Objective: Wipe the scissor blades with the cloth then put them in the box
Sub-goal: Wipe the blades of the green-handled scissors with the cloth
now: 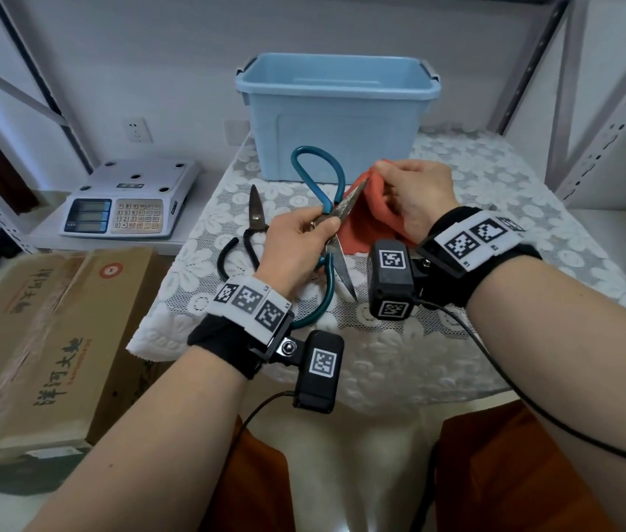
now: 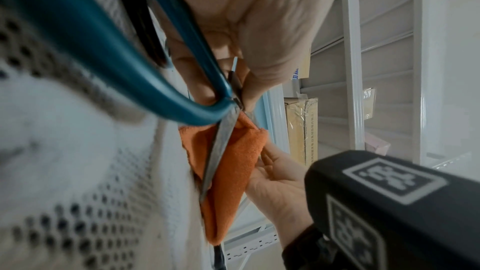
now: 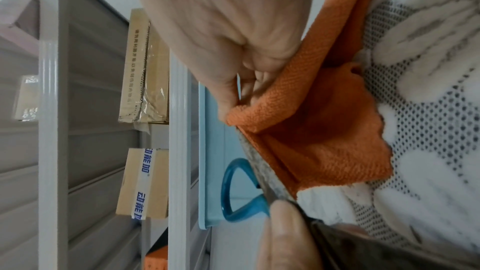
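Teal-handled scissors (image 1: 332, 218) are spread open over the lace-covered table (image 1: 438, 351). My left hand (image 1: 299, 240) pinches them at the pivot. The upper blade (image 2: 218, 151) points up and to the right into an orange cloth (image 1: 361, 224). My right hand (image 1: 415, 193) pinches that cloth (image 3: 324, 141) around the blade's tip. The other blade (image 1: 344, 274) points down toward me. A second pair of scissors (image 1: 253, 213), with black handles, lies on the table left of my left hand. The open light blue box (image 1: 336, 109) stands behind both hands.
An electronic scale (image 1: 131, 201) sits on a low shelf at the left, with a cardboard carton (image 1: 42, 339) in front of it. Metal rack uprights (image 1: 610, 120) rise at the right, with taped cartons (image 3: 145, 184) on the shelves. Wrist camera cables hang below my arms.
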